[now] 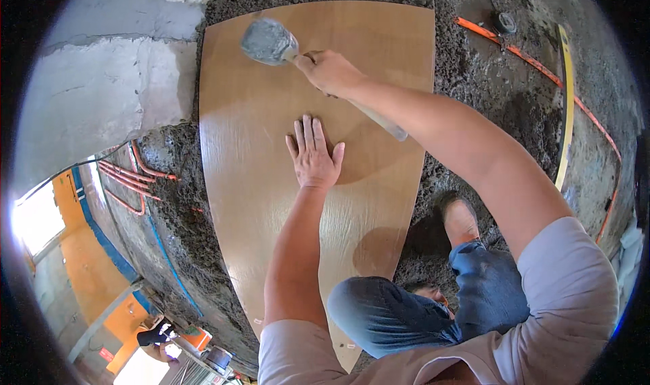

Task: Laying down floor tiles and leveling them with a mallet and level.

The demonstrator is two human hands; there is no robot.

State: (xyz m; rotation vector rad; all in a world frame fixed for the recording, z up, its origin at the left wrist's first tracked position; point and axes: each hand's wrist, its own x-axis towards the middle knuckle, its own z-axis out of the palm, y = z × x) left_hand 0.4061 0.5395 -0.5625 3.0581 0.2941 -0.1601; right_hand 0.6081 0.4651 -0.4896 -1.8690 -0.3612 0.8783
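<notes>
Left hand [315,156]: palm-down, fingers straight, slightly spread, thumb out, gripping nothing; brown panel [247,158] directly under them. Right hand [328,72], beyond left fingertips and to their right: fingers curled tight round handle of mallet [266,41], its grey head just left of those fingers, over panel; head contact can't tell. Dark mortar [452,63] along panel edges, right of both hands' fingers. Farther right: orange conduit [538,64], then yellow level [567,107].

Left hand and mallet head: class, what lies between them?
Only bare tan panel shows between the left hand and mallet head in the head view.
</notes>
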